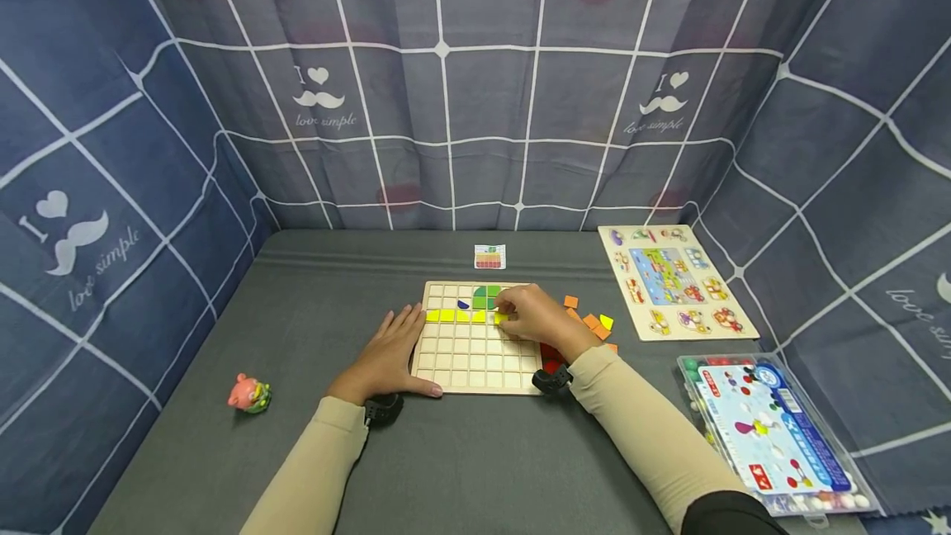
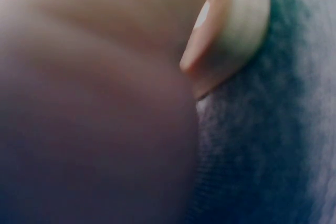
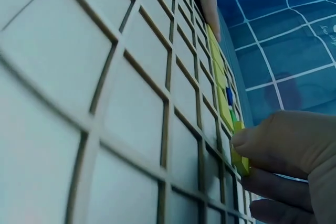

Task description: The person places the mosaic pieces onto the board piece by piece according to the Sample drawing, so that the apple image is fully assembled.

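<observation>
A pale wooden grid board [image 1: 475,370] lies flat on the grey table. My right hand [image 1: 537,316] is over its upper right part and pinches a yellow square tile [image 3: 240,153] between thumb and fingers. Several yellow tiles [image 1: 446,316] form a row to the left of that hand. Above the row are green pieces [image 1: 480,302], partly hidden by the right hand, and a small blue piece [image 1: 463,305]. Along the board's left edge rests my left hand [image 1: 390,353], fingers extended and thumb at the lower corner. The left wrist view is mostly blurred skin.
Orange tiles [image 1: 592,321] and red tiles [image 1: 551,364] lie right of the board, partly under the right arm. Behind it is a small patterned card [image 1: 489,257]. A picture puzzle board [image 1: 627,324] and a clear plastic case [image 1: 780,436] stand right; a pig figurine [image 1: 248,394] stands left.
</observation>
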The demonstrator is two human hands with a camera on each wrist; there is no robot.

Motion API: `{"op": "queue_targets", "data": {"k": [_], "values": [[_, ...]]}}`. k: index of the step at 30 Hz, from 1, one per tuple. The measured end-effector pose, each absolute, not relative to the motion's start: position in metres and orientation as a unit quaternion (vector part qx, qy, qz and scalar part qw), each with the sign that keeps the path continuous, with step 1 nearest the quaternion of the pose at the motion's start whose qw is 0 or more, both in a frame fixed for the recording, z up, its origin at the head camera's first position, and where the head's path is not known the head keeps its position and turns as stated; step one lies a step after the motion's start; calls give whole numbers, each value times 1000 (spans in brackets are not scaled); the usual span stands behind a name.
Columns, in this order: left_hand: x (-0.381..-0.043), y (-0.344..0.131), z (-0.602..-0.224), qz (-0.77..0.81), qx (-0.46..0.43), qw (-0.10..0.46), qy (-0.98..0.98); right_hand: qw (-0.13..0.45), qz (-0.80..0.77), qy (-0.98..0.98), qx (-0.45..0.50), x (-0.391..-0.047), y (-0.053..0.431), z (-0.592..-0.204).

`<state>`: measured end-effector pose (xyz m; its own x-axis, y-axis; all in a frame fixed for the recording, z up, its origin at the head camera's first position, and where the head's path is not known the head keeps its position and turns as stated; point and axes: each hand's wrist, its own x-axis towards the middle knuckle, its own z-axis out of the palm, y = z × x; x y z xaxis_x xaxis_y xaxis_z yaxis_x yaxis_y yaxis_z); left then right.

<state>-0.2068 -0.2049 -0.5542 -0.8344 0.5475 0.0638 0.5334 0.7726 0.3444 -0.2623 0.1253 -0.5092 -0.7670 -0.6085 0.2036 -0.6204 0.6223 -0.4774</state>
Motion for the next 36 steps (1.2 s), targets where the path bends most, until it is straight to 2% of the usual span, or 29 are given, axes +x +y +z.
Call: {"op": "queue_targets", "data": {"k": [22,36], "values": [[-207,-204,-555,176,288,21,941,10,308,-907,286,-265,117,-524],[-207,-204,-553,173,287,24,942,72,324,-916,226,-257,152,-522]]}}
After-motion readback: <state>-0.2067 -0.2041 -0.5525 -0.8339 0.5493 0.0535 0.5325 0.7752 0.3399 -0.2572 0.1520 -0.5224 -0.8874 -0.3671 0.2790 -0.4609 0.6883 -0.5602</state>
